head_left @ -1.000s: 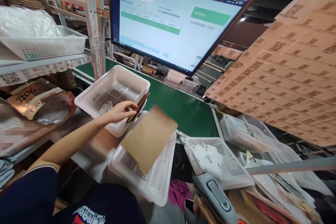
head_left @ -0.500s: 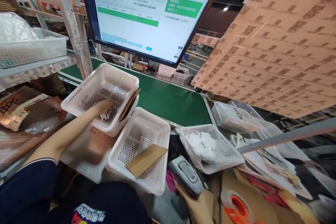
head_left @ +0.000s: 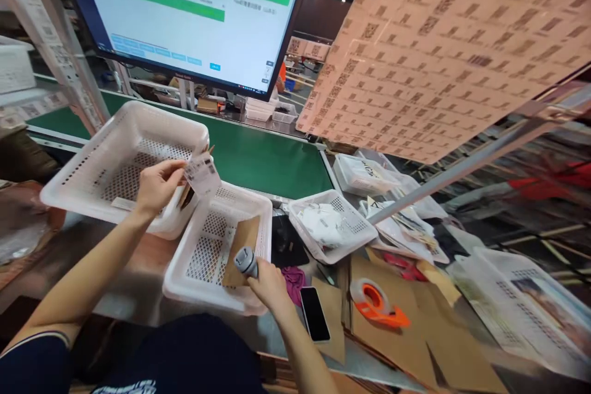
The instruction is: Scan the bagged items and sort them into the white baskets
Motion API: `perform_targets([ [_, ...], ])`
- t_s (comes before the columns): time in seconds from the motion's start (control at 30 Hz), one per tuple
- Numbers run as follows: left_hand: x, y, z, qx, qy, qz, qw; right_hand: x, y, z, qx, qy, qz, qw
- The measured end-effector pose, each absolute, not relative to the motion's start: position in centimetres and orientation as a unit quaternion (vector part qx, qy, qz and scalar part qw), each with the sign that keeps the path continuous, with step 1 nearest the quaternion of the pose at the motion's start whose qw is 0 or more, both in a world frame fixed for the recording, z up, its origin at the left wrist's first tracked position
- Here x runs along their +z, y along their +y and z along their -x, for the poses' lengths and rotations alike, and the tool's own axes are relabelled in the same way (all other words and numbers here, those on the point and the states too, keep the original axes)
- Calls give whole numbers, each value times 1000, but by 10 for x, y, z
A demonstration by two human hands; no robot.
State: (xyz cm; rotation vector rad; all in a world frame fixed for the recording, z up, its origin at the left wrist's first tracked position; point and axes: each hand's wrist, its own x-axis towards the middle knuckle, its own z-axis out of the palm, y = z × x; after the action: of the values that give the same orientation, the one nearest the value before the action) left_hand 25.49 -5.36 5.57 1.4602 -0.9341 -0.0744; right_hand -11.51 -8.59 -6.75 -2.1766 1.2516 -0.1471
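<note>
The left hand [head_left: 157, 188] is pinching a small white label slip [head_left: 202, 173] between thumb and fingers, holding it upright over the near-right corner of the large white basket [head_left: 83, 166]. The slip is rectangular, slightly curled, and printed with dark text or barcode marks too small to read. The right hand [head_left: 270, 283] is closed around the grip of a grey handheld scanner [head_left: 246, 260], whose head is pointing up toward the slip. The scanner is sitting just over the near rim of the second white basket [head_left: 184, 274], which is touching the large basket on its right. A brown cardboard envelope [head_left: 242, 240] is lying flat inside the second basket, directly under the scanner head. Right of the second basket, a black phone [head_left: 314, 322] is lying face up, and further right an orange tape dispenser [head_left: 376, 301] is resting on flattened cardboard. Behind the baskets, a green conveyor belt [head_left: 263, 163] is running beneath a monitor [head_left: 184, 12].
</note>
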Motion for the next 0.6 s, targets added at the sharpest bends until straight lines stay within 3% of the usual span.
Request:
perform_targets([
  [0.1,33,-59,-208,-123,-475,-660,569,-30,-85,107,-42,460,855,236],
  [0.23,-13,-71,-168,-194,-509,-681,491,-6,-79,103,-173,383,864,277],
  [0.33,-31,-71,-152,-227,-530,-673,463,-8,-74,107,-197,380,857,288],
  [0.4,-28,-63,-151,-190,-550,-675,453,-15,-69,115,-194,386,855,286],
  [0.5,-6,-45,-175,-37,-577,-683,447,-28,-60,134,-201,385,848,304],
  [0.6,18,-30,-235,66,-572,-734,360,-41,-55,157,-207,395,828,340],
])
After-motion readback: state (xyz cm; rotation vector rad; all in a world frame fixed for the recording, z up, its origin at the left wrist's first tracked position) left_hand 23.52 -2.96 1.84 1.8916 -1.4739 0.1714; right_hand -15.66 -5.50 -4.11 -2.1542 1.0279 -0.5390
